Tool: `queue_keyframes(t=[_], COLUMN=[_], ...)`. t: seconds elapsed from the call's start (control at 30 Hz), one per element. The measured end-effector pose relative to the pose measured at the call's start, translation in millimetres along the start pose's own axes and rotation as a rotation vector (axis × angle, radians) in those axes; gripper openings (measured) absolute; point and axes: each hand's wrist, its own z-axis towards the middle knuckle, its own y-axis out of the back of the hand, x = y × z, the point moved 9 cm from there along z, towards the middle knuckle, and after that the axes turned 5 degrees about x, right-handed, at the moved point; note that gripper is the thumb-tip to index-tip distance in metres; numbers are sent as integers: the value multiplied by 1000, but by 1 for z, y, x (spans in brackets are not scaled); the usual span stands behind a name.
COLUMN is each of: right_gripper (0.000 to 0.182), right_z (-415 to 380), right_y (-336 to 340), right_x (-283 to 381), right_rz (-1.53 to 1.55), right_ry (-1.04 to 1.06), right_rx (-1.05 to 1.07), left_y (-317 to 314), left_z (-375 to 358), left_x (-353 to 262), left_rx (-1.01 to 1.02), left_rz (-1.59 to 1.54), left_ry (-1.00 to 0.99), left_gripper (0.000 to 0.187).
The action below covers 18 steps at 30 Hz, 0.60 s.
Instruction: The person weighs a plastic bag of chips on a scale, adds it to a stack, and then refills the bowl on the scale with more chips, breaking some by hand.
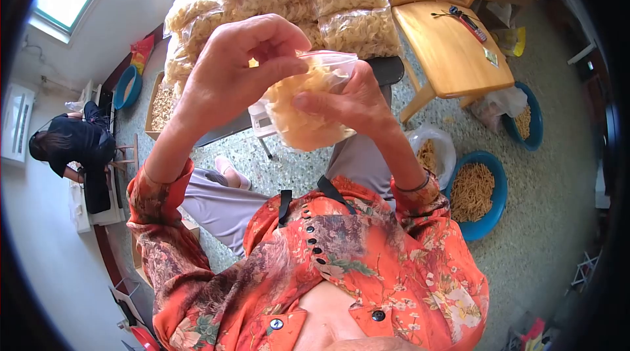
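Over the speckled floor point(551, 193), my right hand point(354, 105) holds the filled plastic bag point(295, 121) between thumb and fingers, my left hand point(226, 65) half curled at its top edge, whether pinching I can't tell, and squeezing too hard could crush or spill its contents

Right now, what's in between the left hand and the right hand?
A clear plastic bag of thin yellowish pieces, with a pink-edged top. The right hand holds it; the left hand is at its top edge. The head view shows it.
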Motion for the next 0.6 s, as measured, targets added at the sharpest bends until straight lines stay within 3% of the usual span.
queue_keyframes(t=[0.07, 0.1, 0.2, 0.23, 0.37, 0.43, 0.47, 0.53, 0.6], right_gripper=[50, 50, 48, 48, 46, 53, 53, 63, 73], right_z=[0, 0, 4, 5, 9, 9, 13, 16, 18], right_y=[10, 13, 13, 13, 26, 37, 52, 90, 128], right_x=[3, -2, -8, -8, -4, -3, -5, -3, -3], right_rz=[-61, -85, -88, -86, -62, 58, 62, 147, 225], right_ry=[4, -34, 15, 17, 57, 41, 39, 172, 150], right_rx=[-29, -18, 32, 37, 56, 150, 148, 98, -52], left_y=[-7, -11, -18, -18, -15, -9, -6, 12, 47], left_z=[7, 7, 10, 10, 23, 32, 37, 55, 76], left_x=[2, 10, 20, 28, 21, 25, 36, 40, 53], left_rx=[140, 191, 199, 252, 198, 170, 221, 140, -12], left_rz=[264, 115, 118, 146, 314, 222, 118, 33, 31], left_ry=[26, 74, 7, 118, 25, 56, 178, 183, 83], left_gripper=[10, 10, 11, 15, 12, 14, 15, 15, 18])
